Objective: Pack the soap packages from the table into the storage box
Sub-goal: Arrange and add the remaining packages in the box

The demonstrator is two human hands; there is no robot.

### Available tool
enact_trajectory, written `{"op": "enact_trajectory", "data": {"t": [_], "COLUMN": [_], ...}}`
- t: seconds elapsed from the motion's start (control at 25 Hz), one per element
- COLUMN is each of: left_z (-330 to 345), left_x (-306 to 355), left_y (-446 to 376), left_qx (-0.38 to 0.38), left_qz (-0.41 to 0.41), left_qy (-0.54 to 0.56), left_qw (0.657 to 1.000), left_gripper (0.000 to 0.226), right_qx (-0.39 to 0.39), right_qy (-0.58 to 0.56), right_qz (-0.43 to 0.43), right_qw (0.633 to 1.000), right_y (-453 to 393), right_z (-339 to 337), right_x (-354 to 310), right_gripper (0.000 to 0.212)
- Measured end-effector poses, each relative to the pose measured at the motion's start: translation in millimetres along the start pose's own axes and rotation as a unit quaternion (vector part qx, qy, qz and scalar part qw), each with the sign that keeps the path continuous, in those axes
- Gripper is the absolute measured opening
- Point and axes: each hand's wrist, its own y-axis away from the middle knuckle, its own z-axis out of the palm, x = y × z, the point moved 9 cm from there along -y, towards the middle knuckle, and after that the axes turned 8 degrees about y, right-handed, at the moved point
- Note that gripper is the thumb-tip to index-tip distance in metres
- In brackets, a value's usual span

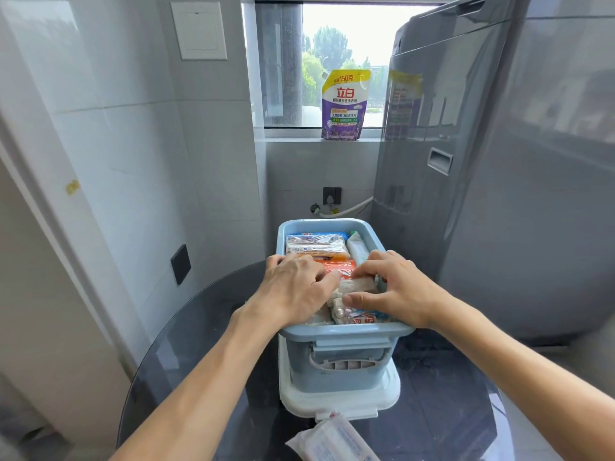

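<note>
Tabletop (449, 410) of dark glass fills the near field, and at 6 o'clock a white soap package (332, 440) lies on it, just in front of the white lid (339, 402). The blue storage box (339, 331) stands on that lid. Your left hand (293, 291) and right hand (396, 287) reach into the box from 7 and 5 o'clock, fingers curled, each grip pinching an end of a pale wrapped soap package (354, 284) among the others. Behind it lie an orange package (337, 266) and a blue-topped one (316, 244). At 12 o'clock a detergent pouch (344, 104) stands on the windowsill (299, 133); a grey washing machine (482, 161) rises at 2 o'clock.
</note>
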Motion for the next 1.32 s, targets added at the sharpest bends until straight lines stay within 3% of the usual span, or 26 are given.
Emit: {"op": "enact_trajectory", "data": {"t": [0.12, 0.4, 0.52, 0.64, 0.76, 0.84, 1.0, 1.32], "left_z": [2.4, 4.8, 5.1, 4.5, 4.3, 3.4, 3.4, 2.1], "left_x": [0.9, 0.2, -0.1, 0.3, 0.6, 0.5, 1.2, 1.2], "left_y": [-0.2, 1.0, 1.7, 3.6, 4.9, 5.3, 5.2, 5.6], "left_qx": [-0.015, -0.026, -0.032, -0.038, -0.043, -0.041, -0.045, -0.044], "left_qz": [0.004, 0.0, -0.006, -0.007, -0.008, -0.009, -0.014, -0.014], "left_qy": [0.0, -0.01, -0.01, -0.007, -0.005, -0.003, 0.001, -0.008], "left_qw": [1.0, 1.0, 0.999, 0.999, 0.999, 0.999, 0.999, 0.999], "left_gripper": [0.042, 0.038, 0.04, 0.042, 0.039, 0.037, 0.035, 0.024], "right_qx": [-0.016, 0.016, 0.112, 0.216, 0.207, 0.209, 0.203, 0.182], "right_qy": [0.081, 0.114, 0.131, -0.03, -0.283, -0.379, -0.441, -0.434], "right_qz": [-0.015, -0.046, -0.079, -0.024, -0.014, -0.041, -0.062, -0.07], "right_qw": [0.996, 0.992, 0.982, 0.976, 0.936, 0.901, 0.872, 0.879], "right_y": [-3.2, -3.7, 4.7, 17.3, 23.9, 27.2, 24.2, 15.4], "right_z": [2.9, -7.9, -36.7, -62.7, -56.7, -55.4, -50.7, -33.9], "right_x": [-4.1, -9.9, -12.5, 10.2, 23.2, 22.0, 17.0, 3.2], "right_gripper": [0.054, 0.039, 0.026, 0.047, 0.073, 0.08, 0.081, 0.085]}}
